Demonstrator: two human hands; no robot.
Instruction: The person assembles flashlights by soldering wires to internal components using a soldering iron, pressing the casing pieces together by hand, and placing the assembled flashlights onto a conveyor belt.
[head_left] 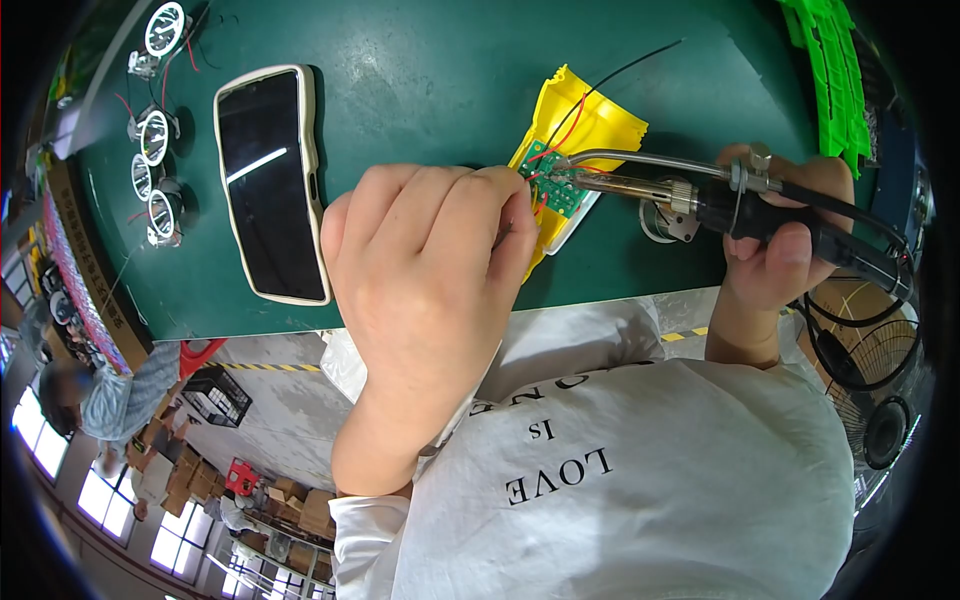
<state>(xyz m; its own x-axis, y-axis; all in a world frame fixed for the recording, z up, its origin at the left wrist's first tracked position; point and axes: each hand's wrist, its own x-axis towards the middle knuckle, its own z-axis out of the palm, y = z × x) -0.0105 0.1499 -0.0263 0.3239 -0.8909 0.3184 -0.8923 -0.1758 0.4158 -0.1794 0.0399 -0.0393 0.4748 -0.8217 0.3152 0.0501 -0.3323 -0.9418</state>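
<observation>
My right hand (775, 235) is wrapped round the black handle of a soldering iron (745, 210), which has a thin metal feed tube (640, 157) clamped alongside it. The iron's tip and the tube's end meet over a small green circuit board (565, 195). This board lies in a yellow plastic housing (590, 115), with red and black wires running from it. My left hand (430, 240) is closed beside the board, thumb and forefinger pinching what looks like a thin red wire (533, 178). The pinch itself is partly hidden by the fingers.
A phone (270, 185) in a pale case lies left of my left hand. Several round reflector lamps (153, 138) with wires line the table's left side. Another round part (658, 222) sits under the iron. Green strips (830, 80) lie at the far right, above a fan (870, 350).
</observation>
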